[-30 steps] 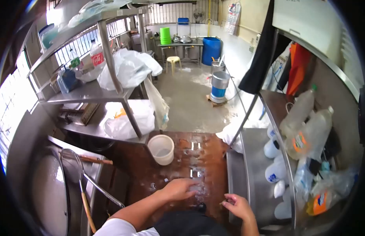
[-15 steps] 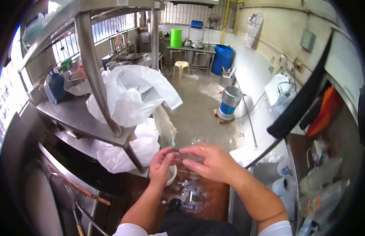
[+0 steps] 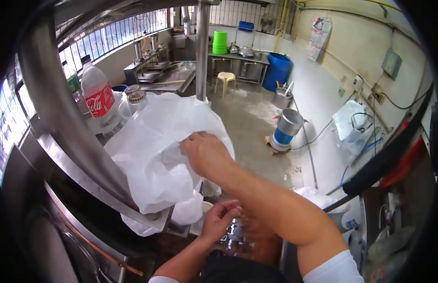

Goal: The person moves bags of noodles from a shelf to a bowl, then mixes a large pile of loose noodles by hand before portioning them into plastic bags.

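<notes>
My right hand (image 3: 204, 153) reaches over the large white plastic bag (image 3: 157, 141) on the steel shelf corner. Its fingertips go in among the bag's folds, so what they hold, if anything, is hidden. Below it, near the bag's lower right side, my left hand (image 3: 222, 219) is raised with its fingers curled and the thumb near them. Whether something small sits between those fingers is too unclear to tell. A cola bottle with a red label (image 3: 98, 96) stands behind the bag, beside a glass jar (image 3: 135, 95).
A steel post (image 3: 70, 108) rises close on the left. A metal pot on a blue base (image 3: 288, 125) and a stool (image 3: 225, 81) stand on the floor. Further back are green buckets (image 3: 219, 42) and a blue drum (image 3: 276, 70). A black cloth (image 3: 370, 177) hangs at the right.
My hands were together over the floor; now they are apart. My right hand has moved up and left to the bag, and my left hand is lower. The view has shifted closer to the shelf.
</notes>
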A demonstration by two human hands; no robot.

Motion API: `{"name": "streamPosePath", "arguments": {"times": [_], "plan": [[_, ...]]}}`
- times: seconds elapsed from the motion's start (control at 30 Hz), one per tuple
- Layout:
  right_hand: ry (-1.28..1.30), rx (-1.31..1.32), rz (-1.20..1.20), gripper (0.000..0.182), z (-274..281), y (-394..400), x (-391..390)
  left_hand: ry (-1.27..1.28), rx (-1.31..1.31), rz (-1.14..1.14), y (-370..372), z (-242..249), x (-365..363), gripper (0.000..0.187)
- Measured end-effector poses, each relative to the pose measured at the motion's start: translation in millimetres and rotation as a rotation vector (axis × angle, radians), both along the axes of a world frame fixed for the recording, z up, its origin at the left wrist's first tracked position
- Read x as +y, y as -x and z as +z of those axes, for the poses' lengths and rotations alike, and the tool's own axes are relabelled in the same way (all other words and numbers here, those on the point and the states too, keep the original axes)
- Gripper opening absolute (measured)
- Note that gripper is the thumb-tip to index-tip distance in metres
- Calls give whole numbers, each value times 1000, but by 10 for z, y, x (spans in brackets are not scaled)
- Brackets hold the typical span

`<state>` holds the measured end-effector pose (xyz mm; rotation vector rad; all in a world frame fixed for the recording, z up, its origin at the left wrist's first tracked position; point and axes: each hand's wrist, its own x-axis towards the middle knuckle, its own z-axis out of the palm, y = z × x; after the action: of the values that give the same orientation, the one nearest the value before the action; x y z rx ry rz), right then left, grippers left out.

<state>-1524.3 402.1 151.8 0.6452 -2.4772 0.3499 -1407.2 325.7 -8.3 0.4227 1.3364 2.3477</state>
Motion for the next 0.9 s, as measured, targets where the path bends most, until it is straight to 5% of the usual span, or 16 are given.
{"name": "streamPosePath", "arguments": {"times": [0.13, 0.27, 0.4, 0.47, 0.63, 0.7, 0.77, 0.87, 0.9], "plan": [[-186, 112, -34, 13, 16, 242, 25, 45, 51, 13, 52, 126, -152, 27], [-258, -247, -121, 12, 138, 369, -46, 35, 83, 30, 125, 137, -228, 29], [-298, -289, -104, 15, 312, 268, -83, 31, 58, 20, 173, 154, -237, 29], [-40, -24, -11, 20, 202, 204, -59, 146, 163, 35, 221, 31, -212, 29], [415, -207, 268, 29, 332, -671, 376, 686, 130, -210, 285, -551, -211, 44], [588, -184, 129, 24, 12, -964, 674, 1072, 570, 45, 256, -831, -250, 58], [1171, -461, -104, 19, -448, -1223, 946, 1072, 519, 93, 328, -974, -286, 60], [1179, -601, -337, 18, -1358, -1529, 1388, 1097, 531, 192, 392, -1060, -385, 60], [1137, -635, -360, 19, -1561, -1631, 1450, 1004, 353, -44, 381, -961, -432, 58]]}}
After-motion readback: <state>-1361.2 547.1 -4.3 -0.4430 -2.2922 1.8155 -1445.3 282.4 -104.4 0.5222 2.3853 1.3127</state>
